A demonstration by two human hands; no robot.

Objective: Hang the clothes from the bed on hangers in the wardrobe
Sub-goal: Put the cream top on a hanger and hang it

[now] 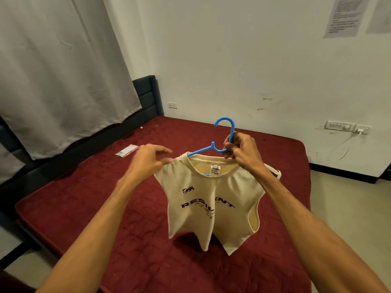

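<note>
A cream sleeveless shirt point(213, 204) with dark lettering hangs on a blue plastic hanger point(225, 132) above the red bed point(105, 208). My right hand point(243, 149) grips the hanger's neck just below the hook and holds shirt and hanger up in the air. My left hand point(150, 159) is blurred at the shirt's left shoulder, its fingertips at the fabric edge; I cannot tell whether they pinch it. The shirt's hem dangles just over the mattress. The wardrobe is out of sight.
A small plastic packet point(127, 150) lies on the bed near its far left edge. A grey curtain point(59, 70) hangs at the left, over a dark headboard point(148, 96). White wall with sockets point(347, 126) stands behind; pale floor lies to the right.
</note>
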